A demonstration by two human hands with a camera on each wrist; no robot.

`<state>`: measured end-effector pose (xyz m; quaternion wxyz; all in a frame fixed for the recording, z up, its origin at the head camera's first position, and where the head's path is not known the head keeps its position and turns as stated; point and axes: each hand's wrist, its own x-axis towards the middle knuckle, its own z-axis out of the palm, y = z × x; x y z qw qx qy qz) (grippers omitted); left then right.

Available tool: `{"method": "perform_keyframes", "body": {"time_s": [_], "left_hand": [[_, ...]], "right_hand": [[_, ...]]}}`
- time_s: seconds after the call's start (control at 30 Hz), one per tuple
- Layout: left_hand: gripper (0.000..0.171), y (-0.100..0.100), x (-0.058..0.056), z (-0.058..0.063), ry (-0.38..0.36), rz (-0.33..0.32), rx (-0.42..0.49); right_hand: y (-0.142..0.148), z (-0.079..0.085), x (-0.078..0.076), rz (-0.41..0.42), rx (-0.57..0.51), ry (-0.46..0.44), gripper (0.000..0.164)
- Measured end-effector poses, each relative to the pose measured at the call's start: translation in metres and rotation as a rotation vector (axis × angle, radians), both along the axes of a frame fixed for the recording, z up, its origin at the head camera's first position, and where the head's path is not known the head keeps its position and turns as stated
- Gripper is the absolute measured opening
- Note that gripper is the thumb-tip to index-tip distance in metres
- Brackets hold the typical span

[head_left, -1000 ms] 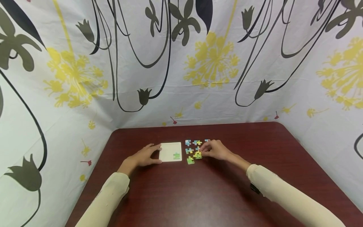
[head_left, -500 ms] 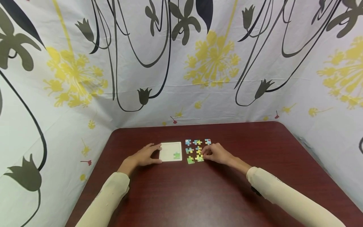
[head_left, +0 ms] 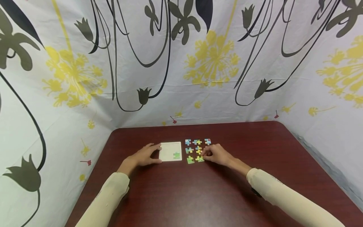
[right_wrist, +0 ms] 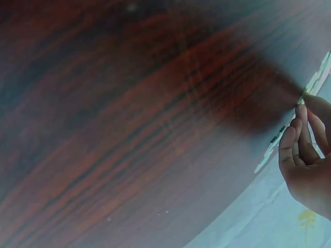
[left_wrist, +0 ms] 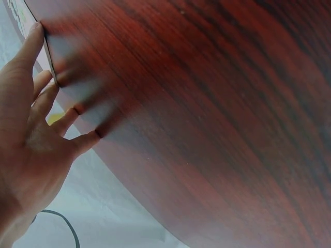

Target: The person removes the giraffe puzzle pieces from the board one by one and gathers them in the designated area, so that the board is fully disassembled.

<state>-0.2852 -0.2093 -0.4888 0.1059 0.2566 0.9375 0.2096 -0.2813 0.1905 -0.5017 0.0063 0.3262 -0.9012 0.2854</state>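
Note:
My left hand rests at the left side of a cream puzzle tray, its spread fingers and thumb touching the edge. One green puzzle piece lies in the tray's lower right corner. My right hand pinches the right edge of a yellow-green puzzle piece at the table surface. Beside it on the left lies a green piece. In the right wrist view the thumb and fingertips of the right hand meet at the row of pieces, seen nearly edge-on.
More pieces lie right of the tray: a blue one, a blue-yellow one, one with a red spot and several others. The dark red wooden table ends at a flower-printed cloth behind.
My right hand has brought the yellow-green piece slightly right and towards me, apart from the piece above it. The red-spotted piece has come fully into view. My left hand stays put.

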Motion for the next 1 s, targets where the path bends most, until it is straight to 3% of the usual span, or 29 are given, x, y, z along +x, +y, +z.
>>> {"method": "perform_keyframes", "body": {"time_s": [0.47,0.77,1.0], "left_hand": [[0.072,-0.001,-0.002,-0.004,0.006,0.003,0.003],[0.071,-0.003,-0.002,-0.002,0.006,-0.002,0.012],[0.072,-0.002,0.0,-0.003,-0.005,-0.003,0.016]], "right_hand": [[-0.012,0.004,-0.004,0.02,-0.035,0.049,0.008],[-0.054,0.017,-0.012,0.084,-0.032,-0.025,0.022],[-0.085,0.023,-0.016,0.124,0.022,-0.014,0.027]]}}
